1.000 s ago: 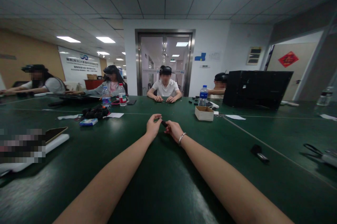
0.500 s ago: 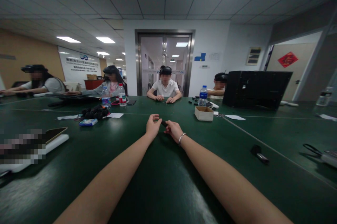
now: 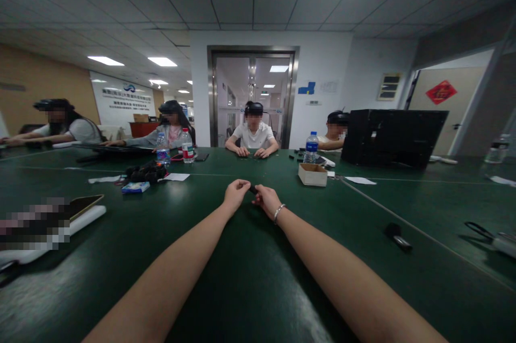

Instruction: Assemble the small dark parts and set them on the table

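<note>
Held out over the green table (image 3: 226, 289), my right hand (image 3: 267, 200) grips a small dark, stick-like piece (image 3: 253, 189) between thumb and fingers. Its exact kind is too small to make out. My left hand (image 3: 236, 195) is closed in a pinch at the left end of that piece. Whether something tiny sits between those fingertips is hidden. A silver bracelet (image 3: 278, 213) circles my right wrist. Off to the right lies a dark object with a shiny metal part (image 3: 399, 238), apart from both hands.
A small open cardboard box (image 3: 313, 175) and a water bottle (image 3: 311, 148) stand beyond my right hand, near a black monitor (image 3: 395, 138). Left are two bottles, a black bundle (image 3: 145, 172) and a blue-white packet (image 3: 136, 187). A co-worker (image 3: 253, 130) sits opposite; others sit around.
My left fingers have closed from a looser, raised pose into a pinch at the end of the dark piece. My right hand has stayed nearly in place, still holding it.
</note>
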{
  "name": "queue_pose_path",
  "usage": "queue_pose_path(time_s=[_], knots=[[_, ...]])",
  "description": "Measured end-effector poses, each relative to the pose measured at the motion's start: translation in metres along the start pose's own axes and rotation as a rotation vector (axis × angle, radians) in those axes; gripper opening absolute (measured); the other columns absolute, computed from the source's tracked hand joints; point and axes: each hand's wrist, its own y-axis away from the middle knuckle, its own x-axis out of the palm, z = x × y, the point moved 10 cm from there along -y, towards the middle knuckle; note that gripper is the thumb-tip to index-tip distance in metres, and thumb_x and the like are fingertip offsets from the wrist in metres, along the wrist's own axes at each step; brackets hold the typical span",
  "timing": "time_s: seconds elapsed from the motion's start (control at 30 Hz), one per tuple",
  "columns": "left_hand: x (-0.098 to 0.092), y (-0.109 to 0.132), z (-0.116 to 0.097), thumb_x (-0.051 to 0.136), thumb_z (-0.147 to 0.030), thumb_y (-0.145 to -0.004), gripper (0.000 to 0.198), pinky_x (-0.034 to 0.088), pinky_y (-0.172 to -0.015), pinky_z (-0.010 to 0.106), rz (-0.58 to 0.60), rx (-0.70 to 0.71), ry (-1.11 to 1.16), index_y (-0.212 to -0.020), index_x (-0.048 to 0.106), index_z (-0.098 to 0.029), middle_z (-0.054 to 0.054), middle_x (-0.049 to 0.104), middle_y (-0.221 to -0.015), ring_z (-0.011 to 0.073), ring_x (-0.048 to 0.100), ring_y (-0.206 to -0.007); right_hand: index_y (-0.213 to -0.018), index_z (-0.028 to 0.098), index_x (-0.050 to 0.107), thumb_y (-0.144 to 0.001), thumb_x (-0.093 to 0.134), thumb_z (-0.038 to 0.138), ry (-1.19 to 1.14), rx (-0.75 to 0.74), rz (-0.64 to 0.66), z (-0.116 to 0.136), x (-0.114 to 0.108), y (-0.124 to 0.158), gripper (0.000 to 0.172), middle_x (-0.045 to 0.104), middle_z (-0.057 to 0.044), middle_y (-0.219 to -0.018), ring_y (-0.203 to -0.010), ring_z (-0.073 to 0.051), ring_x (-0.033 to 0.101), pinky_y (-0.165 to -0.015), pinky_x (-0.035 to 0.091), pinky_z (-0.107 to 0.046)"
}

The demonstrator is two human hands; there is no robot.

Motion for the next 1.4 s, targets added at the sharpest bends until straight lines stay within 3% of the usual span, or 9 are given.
queue_pose_path(time_s=[0.3, 1.4], knots=[[0.004, 0.004, -0.001, 0.067, -0.03, -0.063, 0.019, 0.046, -0.072, 0.028, 0.042, -0.008, -0.013, -0.073, 0.064, -0.014, 0.004, 0.065, -0.071, 0.0137, 0.058, -0.067, -0.078, 0.014, 0.055, -0.071, 0.061, 0.025, 0.017, -0.044, -0.043, 0.008, -0.013, -0.003, 0.014, 0.045, 0.006, -0.046, -0.038, -0.005, 0.042, -0.044, 0.05, -0.022], [-0.001, 0.001, 0.013, 0.063, -0.037, -0.067, 0.024, 0.044, -0.067, 0.028, 0.041, -0.059, -0.096, -0.076, 0.062, -0.014, 0.003, 0.062, -0.064, 0.0136, 0.058, -0.062, -0.088, 0.017, 0.06, -0.072, 0.061, 0.015, 0.069, -0.064, 0.03, 0.012, -0.008, 0.0, 0.017, 0.05, 0.003, -0.062, -0.046, -0.007, 0.051, -0.045, 0.05, -0.022]])
